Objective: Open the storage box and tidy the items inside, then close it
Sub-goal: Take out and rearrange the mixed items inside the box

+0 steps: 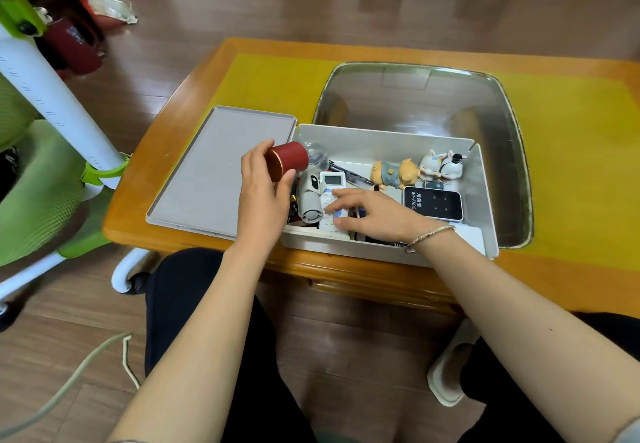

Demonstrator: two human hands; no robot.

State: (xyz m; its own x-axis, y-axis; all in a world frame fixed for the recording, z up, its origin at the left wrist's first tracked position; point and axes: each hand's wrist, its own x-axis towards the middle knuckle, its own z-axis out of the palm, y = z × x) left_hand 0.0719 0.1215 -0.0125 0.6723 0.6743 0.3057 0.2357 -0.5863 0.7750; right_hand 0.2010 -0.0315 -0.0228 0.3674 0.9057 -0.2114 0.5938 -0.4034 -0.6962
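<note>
Box [388, 137] open at table's six o'clock edge, lid [221, 169] off at its nine — left hand [263, 193] gripping red can [287, 160], right hand [374, 215] loose-fingered on remote [331, 179] — sorting underway, closing still ahead.

Glossy varnished wood worktop [145, 214] under a matt yellow mat [277, 82]. Matt grey plastic box [381, 141] and lid [221, 165]. At 12 o'clock, a shiny metal tray [415, 96]. Satin red can [289, 160], gold-rimmed.
</note>
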